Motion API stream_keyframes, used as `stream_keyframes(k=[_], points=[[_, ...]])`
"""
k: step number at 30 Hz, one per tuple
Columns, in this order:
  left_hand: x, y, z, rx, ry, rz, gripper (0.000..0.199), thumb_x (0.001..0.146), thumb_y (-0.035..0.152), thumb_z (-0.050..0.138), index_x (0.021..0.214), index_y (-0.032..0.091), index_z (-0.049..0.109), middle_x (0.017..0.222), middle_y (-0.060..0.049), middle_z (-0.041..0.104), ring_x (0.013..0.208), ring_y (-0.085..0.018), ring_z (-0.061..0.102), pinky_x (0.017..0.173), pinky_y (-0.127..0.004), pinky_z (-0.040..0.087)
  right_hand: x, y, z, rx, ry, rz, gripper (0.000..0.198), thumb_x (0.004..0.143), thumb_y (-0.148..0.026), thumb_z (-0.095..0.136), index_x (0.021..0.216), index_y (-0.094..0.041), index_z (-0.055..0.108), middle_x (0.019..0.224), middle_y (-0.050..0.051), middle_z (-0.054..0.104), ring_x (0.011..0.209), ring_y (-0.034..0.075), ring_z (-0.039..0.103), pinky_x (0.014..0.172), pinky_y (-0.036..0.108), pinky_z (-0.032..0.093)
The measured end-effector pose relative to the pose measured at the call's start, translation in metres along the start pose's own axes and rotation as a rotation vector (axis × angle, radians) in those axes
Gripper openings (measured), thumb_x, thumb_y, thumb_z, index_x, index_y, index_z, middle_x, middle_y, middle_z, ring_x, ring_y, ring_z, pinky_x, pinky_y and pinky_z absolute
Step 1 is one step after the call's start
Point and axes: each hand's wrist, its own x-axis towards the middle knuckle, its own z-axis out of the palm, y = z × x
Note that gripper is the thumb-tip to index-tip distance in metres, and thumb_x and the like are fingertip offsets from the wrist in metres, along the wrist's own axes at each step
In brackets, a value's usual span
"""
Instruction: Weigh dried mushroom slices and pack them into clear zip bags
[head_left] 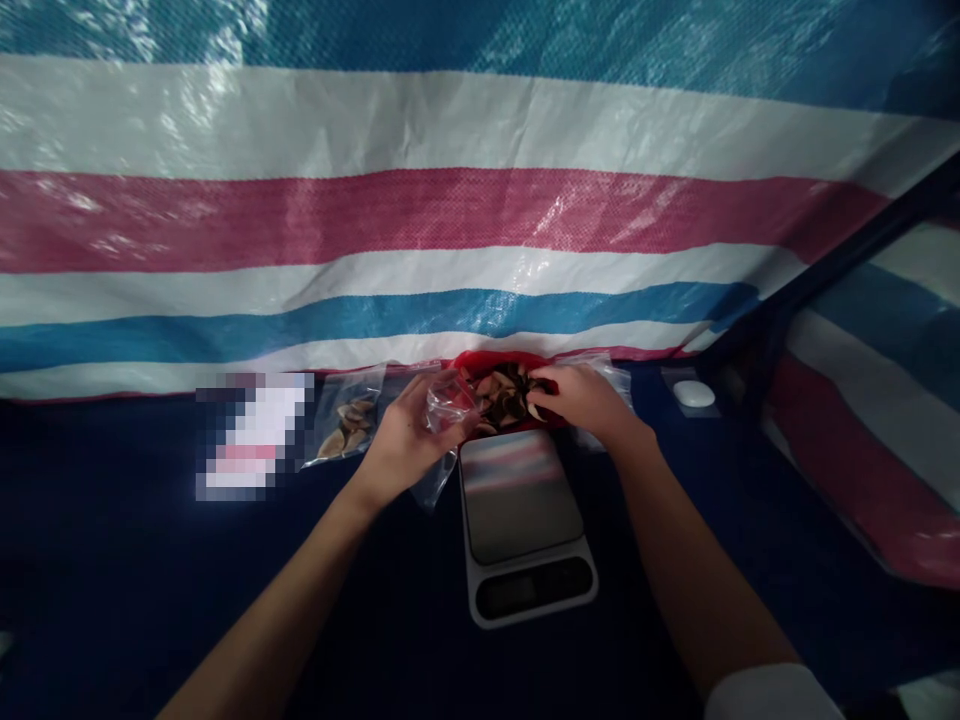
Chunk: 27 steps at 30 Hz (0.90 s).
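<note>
My left hand (409, 432) is closed around a clear plastic bag (450, 398), held at the left rim of a red container (480, 360). Brown, curved dried pieces (504, 392) fill that container. My right hand (589, 398) reaches over its right side, fingers pinched down among the pieces; whether one is gripped is hard to make out. Just in front of the container lies a kitchen scale (523, 495) with a shiny metal plate and a dark display (534, 588). To the left of my left hand is a clear zip bag (346, 425) holding several similar brown pieces.
A pixelated, pale rectangular area (255, 435) is at the left on the dark blue surface (187, 590). On the right rests a white oval object (694, 394) on clear plastic. A striped tarp (450, 210) rises right behind, with a dark pole (825, 262) at right.
</note>
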Motion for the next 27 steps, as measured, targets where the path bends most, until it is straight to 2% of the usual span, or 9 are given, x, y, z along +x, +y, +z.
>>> stream_keyframes(k=[5,10,14,17,27], points=[[-0.001,-0.002,0.002,0.006,-0.001,-0.018,0.05,0.086,0.042,0.077,0.13,0.02,0.064,0.125,-0.013,0.073,0.118,-0.03,0.07,0.108,-0.048,0.056,-0.004,0.001,-0.008,-0.01,0.062,-0.024,0.024,0.095,-0.034,0.062,0.11,-0.027,0.079,0.111,0.006,0.08,0.1,0.026,0.072,0.084,0.033,0.05],[-0.002,-0.003,0.004,-0.007,0.002,-0.002,0.051,0.085,0.04,0.078,0.131,0.021,0.065,0.127,-0.012,0.072,0.12,-0.03,0.069,0.108,-0.048,0.056,-0.01,-0.006,-0.012,-0.105,-0.036,-0.061,0.017,0.093,-0.036,0.066,0.099,-0.025,0.079,0.102,0.005,0.08,0.096,0.026,0.072,0.077,0.031,0.046],[-0.003,-0.003,0.006,-0.012,-0.008,0.009,0.052,0.085,0.042,0.079,0.131,0.024,0.064,0.124,-0.011,0.074,0.115,-0.031,0.071,0.106,-0.052,0.056,-0.01,-0.009,-0.006,-0.158,-0.091,-0.085,0.026,0.091,-0.037,0.072,0.115,-0.026,0.076,0.119,0.007,0.078,0.109,0.028,0.07,0.082,0.031,0.048],[-0.002,-0.002,0.006,-0.005,-0.014,0.018,0.051,0.085,0.042,0.078,0.13,0.022,0.065,0.125,-0.012,0.073,0.116,-0.031,0.071,0.106,-0.05,0.056,-0.009,-0.009,-0.002,-0.174,-0.111,-0.089,0.029,0.092,-0.034,0.07,0.119,-0.024,0.075,0.124,0.009,0.076,0.115,0.029,0.069,0.086,0.032,0.049],[-0.002,0.002,0.006,-0.003,-0.008,0.025,0.051,0.084,0.041,0.078,0.128,0.019,0.066,0.123,-0.013,0.074,0.113,-0.03,0.072,0.102,-0.046,0.058,-0.009,-0.013,-0.005,-0.189,-0.083,-0.092,0.021,0.093,-0.024,0.06,0.1,-0.021,0.079,0.105,0.01,0.08,0.097,0.027,0.072,0.079,0.032,0.047]])
